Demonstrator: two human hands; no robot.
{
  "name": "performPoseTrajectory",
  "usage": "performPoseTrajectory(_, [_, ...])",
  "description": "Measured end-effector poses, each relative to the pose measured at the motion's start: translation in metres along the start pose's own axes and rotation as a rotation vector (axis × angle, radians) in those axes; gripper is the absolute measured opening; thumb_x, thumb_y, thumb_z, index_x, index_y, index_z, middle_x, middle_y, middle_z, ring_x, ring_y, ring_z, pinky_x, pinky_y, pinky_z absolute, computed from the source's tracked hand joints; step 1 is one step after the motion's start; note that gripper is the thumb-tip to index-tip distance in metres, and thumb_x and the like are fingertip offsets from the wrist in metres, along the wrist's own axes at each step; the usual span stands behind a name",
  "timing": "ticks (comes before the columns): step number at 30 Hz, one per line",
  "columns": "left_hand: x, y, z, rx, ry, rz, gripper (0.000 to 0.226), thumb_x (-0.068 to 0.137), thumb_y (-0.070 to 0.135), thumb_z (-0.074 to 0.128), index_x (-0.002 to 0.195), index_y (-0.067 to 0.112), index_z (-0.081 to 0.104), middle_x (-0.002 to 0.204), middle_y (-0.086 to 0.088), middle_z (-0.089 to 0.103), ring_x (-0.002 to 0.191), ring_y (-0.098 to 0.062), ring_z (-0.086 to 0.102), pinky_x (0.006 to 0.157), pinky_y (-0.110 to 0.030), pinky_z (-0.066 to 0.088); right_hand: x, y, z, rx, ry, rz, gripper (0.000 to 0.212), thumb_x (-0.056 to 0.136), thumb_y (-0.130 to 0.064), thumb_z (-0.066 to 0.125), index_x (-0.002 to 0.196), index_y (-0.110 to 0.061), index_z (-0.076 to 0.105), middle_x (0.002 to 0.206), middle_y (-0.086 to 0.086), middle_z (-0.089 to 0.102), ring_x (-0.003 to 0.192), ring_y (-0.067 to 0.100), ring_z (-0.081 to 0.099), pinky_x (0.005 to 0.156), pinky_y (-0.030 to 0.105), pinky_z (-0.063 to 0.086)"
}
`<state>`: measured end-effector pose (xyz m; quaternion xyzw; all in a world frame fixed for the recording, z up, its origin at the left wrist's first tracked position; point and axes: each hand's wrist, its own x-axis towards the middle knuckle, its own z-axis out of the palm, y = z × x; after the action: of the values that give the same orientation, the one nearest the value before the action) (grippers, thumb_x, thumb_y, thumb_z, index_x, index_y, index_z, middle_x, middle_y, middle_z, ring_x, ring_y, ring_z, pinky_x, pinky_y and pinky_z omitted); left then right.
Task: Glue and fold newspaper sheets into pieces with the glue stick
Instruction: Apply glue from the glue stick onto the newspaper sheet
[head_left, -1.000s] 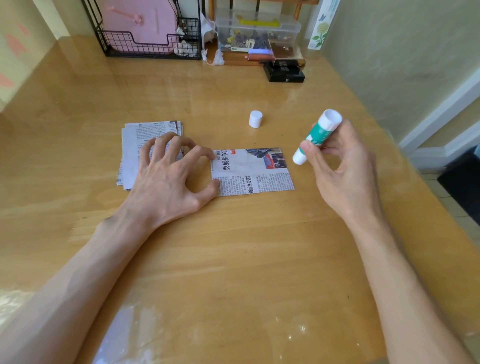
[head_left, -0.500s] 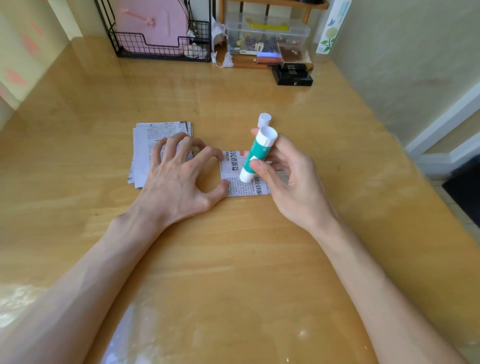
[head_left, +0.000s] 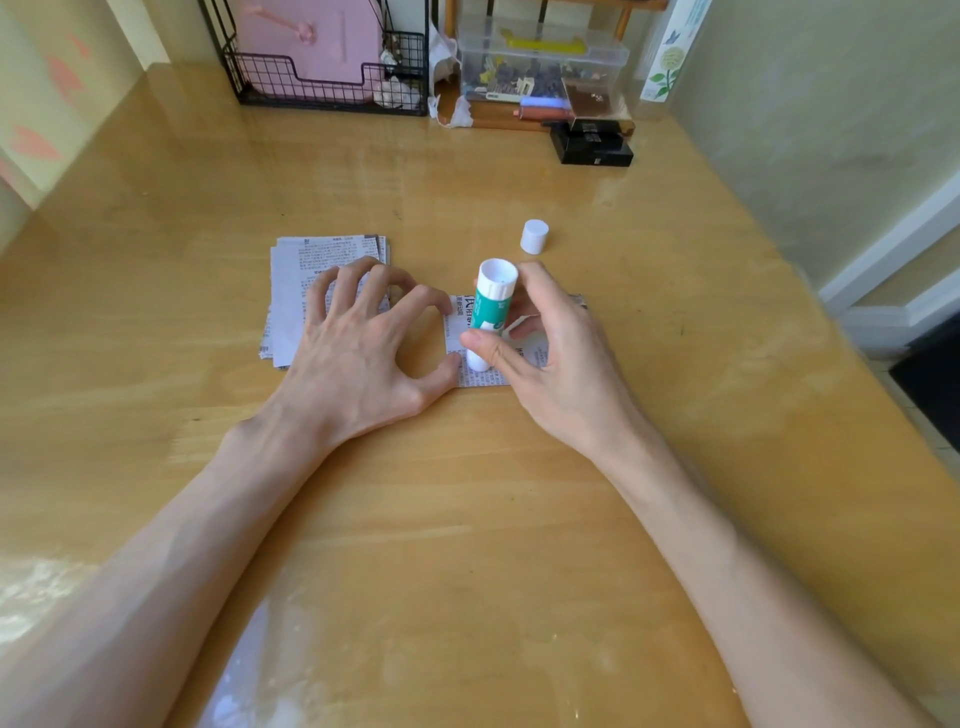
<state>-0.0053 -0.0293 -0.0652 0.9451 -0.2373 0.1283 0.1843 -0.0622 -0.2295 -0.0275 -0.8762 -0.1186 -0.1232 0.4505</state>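
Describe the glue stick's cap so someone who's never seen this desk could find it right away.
On the wooden table, find the right hand holding the green-and-white glue stick over a newspaper sheet. Just beyond that hand stands a small white cylinder alone on bare wood: the cap. Unlike the printed paper nearby, it is plain white and touches nothing else.
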Motion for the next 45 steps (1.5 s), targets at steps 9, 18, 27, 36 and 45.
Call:
performPoseTrajectory(9, [0.0, 0.001, 0.0, 0.004, 0.002, 0.002, 0.057, 0.083, 0.072, 0.048, 0.127, 0.039, 0.061, 0.128, 0.005, 0.052, 0.141, -0.029, 0.037, 0.121, -0.051, 0.021, -0.001, 0.003, -0.001, -0.117, -0.053, -0.027, 0.021, 0.105, -0.023, 0.065, 0.113, -0.007, 0.056, 0.096, 0.0, 0.07, 0.09, 0.018, 0.065, 0.082, 0.035, 0.05])
performPoseTrajectory(18, [0.0, 0.0, -0.001, 0.006, -0.001, 0.005, 0.056, 0.081, 0.071, 0.049, 0.128, 0.04, 0.06, 0.129, 0.006, 0.052, 0.142, -0.029, 0.036, 0.122, -0.05, 0.02, -0.005, 0.003, -0.008, -0.171, -0.063, -0.025, 0.015, 0.106, -0.02, 0.062, 0.109, -0.01, 0.052, 0.097, 0.001, 0.067, 0.09, 0.019, 0.06, 0.081, 0.039, 0.047])
performPoseTrajectory(27, [0.0, -0.001, 0.001, 0.01, 0.007, 0.008, 0.055, 0.082, 0.069, 0.05, 0.127, 0.04, 0.061, 0.13, 0.004, 0.053, 0.141, -0.029, 0.037, 0.121, -0.049, 0.021, -0.008, 0.015, -0.021, -0.177, -0.043, 0.022, 0.019, 0.105, -0.022, 0.062, 0.11, -0.008, 0.051, 0.096, 0.004, 0.071, 0.096, 0.026, 0.067, 0.083, 0.049, 0.054])
performPoseTrajectory(36, [0.0, -0.001, 0.0, 0.005, 0.001, 0.01, 0.055, 0.082, 0.07, 0.05, 0.128, 0.04, 0.061, 0.13, 0.004, 0.052, 0.141, -0.029, 0.037, 0.122, -0.051, 0.02, -0.013, 0.019, -0.029, -0.182, -0.025, 0.059, 0.017, 0.106, -0.022, 0.062, 0.112, -0.012, 0.05, 0.1, 0.003, 0.071, 0.094, 0.021, 0.069, 0.08, 0.043, 0.054])
performPoseTrajectory(45, [0.0, 0.0, 0.0, -0.006, 0.002, 0.01, 0.054, 0.083, 0.069, 0.05, 0.128, 0.041, 0.06, 0.129, 0.004, 0.052, 0.142, -0.029, 0.037, 0.121, -0.052, 0.021, -0.016, 0.022, -0.038, -0.199, 0.01, 0.063, 0.016, 0.105, -0.018, 0.063, 0.111, -0.009, 0.05, 0.102, 0.004, 0.071, 0.095, 0.022, 0.068, 0.068, 0.025, 0.049])
